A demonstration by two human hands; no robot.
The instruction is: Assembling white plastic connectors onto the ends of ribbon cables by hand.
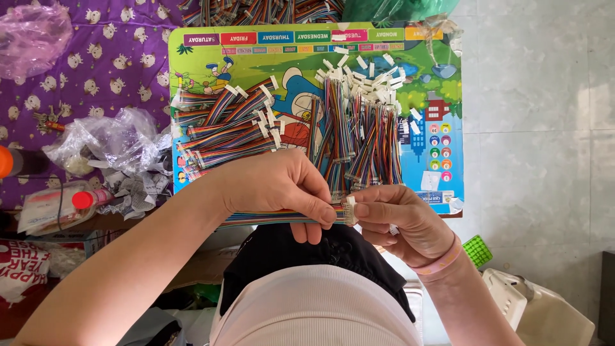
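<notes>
bare forearms, a pink wristband (pixel 441 263) on the right wrist, whitish top (pixel 314 307).

Looked like a home: cartoon bedsheet (pixel 96 57), kids' board (pixel 442 83) as worktop, tiled floor (pixel 538 128), plastic bags (pixel 118 141).

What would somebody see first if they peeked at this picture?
Probably the heaps of rainbow-striped ribbon cables with white plugs, spread across a bright cartoon board in the middle. Just below, the left hand pinches one flat rainbow cable while the right hand holds a small white connector at its end.
</notes>
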